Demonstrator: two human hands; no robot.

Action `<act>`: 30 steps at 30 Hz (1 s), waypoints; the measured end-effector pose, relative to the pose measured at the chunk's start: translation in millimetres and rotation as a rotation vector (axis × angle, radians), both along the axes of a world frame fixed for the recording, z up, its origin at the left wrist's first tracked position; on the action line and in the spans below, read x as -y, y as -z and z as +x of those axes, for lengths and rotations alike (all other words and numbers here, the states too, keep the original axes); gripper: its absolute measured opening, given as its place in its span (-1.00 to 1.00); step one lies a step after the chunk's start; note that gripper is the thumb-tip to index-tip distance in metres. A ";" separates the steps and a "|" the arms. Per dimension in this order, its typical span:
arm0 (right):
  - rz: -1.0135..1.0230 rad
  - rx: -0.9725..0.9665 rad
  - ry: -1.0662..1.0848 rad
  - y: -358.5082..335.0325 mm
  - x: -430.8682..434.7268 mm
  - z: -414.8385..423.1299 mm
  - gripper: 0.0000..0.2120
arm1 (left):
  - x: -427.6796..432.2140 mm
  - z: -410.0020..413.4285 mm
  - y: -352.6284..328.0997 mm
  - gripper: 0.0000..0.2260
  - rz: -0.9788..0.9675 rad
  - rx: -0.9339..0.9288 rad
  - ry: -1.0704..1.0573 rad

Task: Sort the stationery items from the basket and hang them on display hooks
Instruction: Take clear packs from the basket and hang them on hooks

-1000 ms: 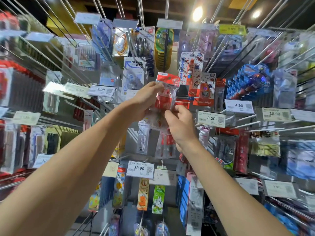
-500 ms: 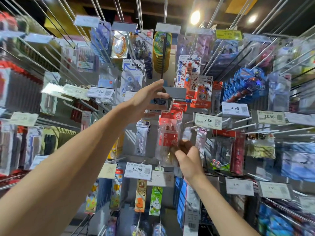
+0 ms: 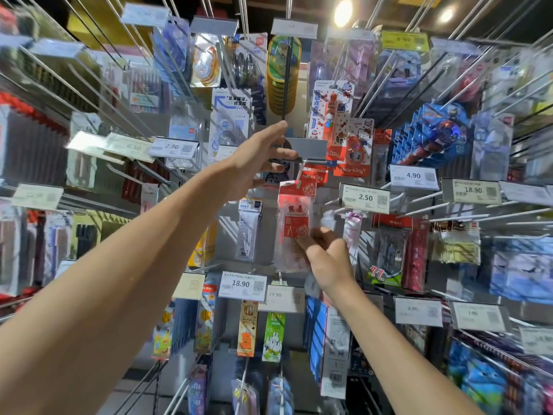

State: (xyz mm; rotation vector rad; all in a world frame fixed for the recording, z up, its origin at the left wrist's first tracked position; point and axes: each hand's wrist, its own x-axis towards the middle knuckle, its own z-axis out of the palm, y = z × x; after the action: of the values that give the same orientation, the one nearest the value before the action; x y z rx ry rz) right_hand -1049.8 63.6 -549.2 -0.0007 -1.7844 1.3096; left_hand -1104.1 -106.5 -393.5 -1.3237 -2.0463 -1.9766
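Two hands are raised. Furthest left, the left hand (image 3: 257, 160) is spread, its fingers straight and apart, the fingertips touching the grey label holder (image 3: 309, 146) at the end of a hook (image 3: 300, 172). Just below is a clear packet (image 3: 293, 217) with a red header, its top edge at the bent tip of that hook; whether it is threaded on I cannot tell. The right hand (image 3: 327, 259) pinches the packet's lower corner with curled fingers, near the 2.50 price tag (image 3: 365, 198)
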 end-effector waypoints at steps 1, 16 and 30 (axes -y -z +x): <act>-0.022 0.008 0.001 -0.4 0.2 -0.2 -0.97 | 0.2 0.0 0.0 -0.41 -0.002 -0.001 0.001; -0.020 0.546 0.183 -33.3 -17.3 -35.8 -0.55 | 0.3 6.5 5.2 -0.57 0.002 0.020 -0.010; 0.444 0.235 0.302 9.8 -23.5 26.4 -0.81 | -16.3 -11.5 110.8 -0.80 -0.307 -0.742 -0.311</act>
State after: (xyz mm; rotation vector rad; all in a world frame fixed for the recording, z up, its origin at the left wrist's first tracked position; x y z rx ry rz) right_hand -1023.4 87.1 -559.1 -0.1774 -2.1462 0.7057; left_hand -1115.6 -90.3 -504.3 -1.3801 -2.0208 -0.8726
